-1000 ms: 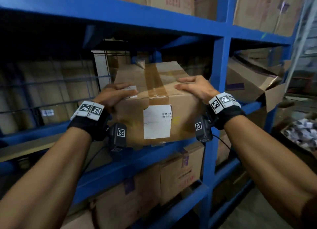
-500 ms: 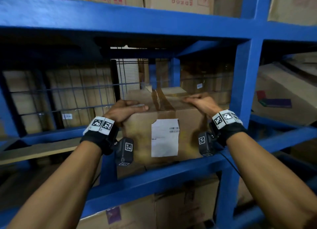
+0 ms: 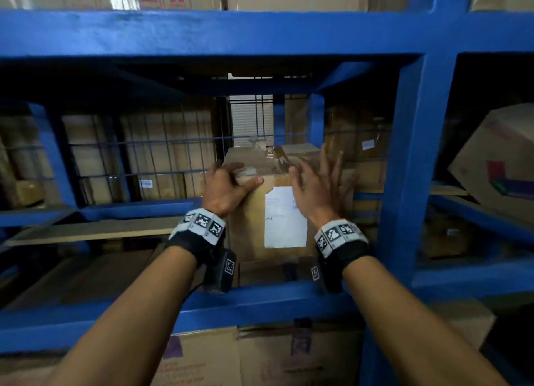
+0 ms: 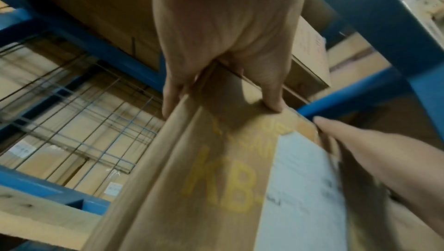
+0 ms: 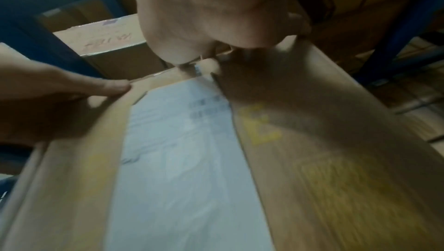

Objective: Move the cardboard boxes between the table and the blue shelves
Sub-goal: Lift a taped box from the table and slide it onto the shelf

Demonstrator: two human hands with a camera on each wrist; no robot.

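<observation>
- Left hand [image 3: 225, 187] grasps the top left front corner of the cardboard box [image 3: 251, 226], fingers [image 4: 171, 99] over the edge, thumb across the front.
- Right hand [image 3: 315, 187] is released, fingers spread against the box's right front.
- The box, bearing a white label [image 3: 284, 218], stands on the blue shelf [image 3: 260, 299].
- Wire mesh [image 3: 161, 154] backs the bay.
</observation>
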